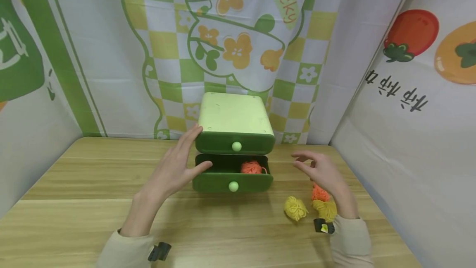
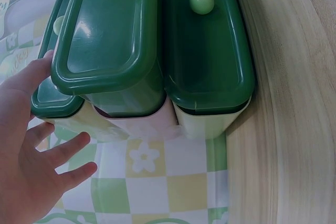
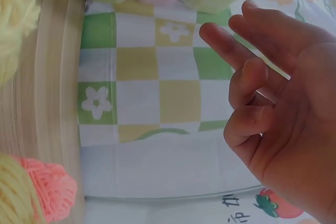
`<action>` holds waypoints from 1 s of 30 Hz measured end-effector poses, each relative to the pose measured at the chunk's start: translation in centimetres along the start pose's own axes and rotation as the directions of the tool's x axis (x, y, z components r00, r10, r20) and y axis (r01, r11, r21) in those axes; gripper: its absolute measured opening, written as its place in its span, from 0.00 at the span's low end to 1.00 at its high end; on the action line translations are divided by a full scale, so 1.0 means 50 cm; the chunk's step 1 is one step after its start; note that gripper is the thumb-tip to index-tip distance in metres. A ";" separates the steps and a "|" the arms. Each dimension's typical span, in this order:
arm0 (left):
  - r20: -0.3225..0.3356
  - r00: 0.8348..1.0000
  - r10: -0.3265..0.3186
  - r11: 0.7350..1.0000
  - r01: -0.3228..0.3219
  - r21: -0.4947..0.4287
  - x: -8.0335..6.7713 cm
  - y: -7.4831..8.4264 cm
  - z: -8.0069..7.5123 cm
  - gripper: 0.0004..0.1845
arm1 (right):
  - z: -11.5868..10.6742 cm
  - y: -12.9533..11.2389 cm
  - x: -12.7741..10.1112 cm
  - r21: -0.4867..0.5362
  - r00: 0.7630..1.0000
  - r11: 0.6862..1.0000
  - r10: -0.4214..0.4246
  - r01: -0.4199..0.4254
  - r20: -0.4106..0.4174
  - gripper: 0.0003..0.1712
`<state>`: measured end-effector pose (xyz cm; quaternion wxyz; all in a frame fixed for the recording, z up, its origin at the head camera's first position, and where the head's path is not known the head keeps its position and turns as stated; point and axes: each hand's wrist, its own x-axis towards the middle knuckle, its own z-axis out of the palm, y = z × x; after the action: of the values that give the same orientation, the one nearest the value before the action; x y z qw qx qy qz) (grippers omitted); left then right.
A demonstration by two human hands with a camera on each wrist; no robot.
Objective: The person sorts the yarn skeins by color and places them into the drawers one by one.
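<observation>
Cream sleeves frame the bottom of the head view, each with a small black clip at the cuff, on a pale wooden table. At its far edge stands a small drawer chest with a light green top and dark green drawer fronts, backed by a checked green, yellow and white cloth printed with flowers.

At the chest's left side is the left hand, fingers straight and spread: the fingertips lie against the upper drawer's left corner, the thumb on the left rim of the pulled-out lower dark green drawer with a pale round knob. The left wrist view shows the same hand open beside the drawer fronts; how firmly it presses cannot be judged.

Inside the open drawer, toward its right end, lies an orange ball of yarn, partly hidden by the drawer front.

Hovering right of the chest and clear of it, the right hand has loosely curled fingers and holds nothing, as the right wrist view confirms.

Near that wrist, on the table, a yellow yarn ball sits in full sight; a second orange yarn ball and a mustard yarn ball are partly covered by the hand and forearm.
</observation>
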<state>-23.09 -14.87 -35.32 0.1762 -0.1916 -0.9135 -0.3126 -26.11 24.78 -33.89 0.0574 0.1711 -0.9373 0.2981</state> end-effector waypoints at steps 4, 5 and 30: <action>-0.005 1.000 0.006 1.000 -0.006 0.001 0.002 -0.001 0.002 0.50 | -0.003 0.011 -0.001 -0.008 1.000 1.000 0.011 -0.011 -0.002 0.21; -0.006 1.000 0.006 1.000 -0.006 0.001 0.002 -0.001 0.002 0.50 | -0.004 0.013 -0.001 -0.008 1.000 1.000 0.014 -0.014 -0.003 0.21; 0.005 1.000 -0.006 1.000 0.006 -0.004 0.001 0.000 -0.001 0.50 | 0.000 0.094 0.000 -0.087 0.994 0.990 0.111 -0.110 0.006 0.24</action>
<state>-23.14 -14.87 -35.28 0.1728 -0.1901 -0.9138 -0.3146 -27.77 28.37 -36.41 0.0428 0.1178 -0.9577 0.2592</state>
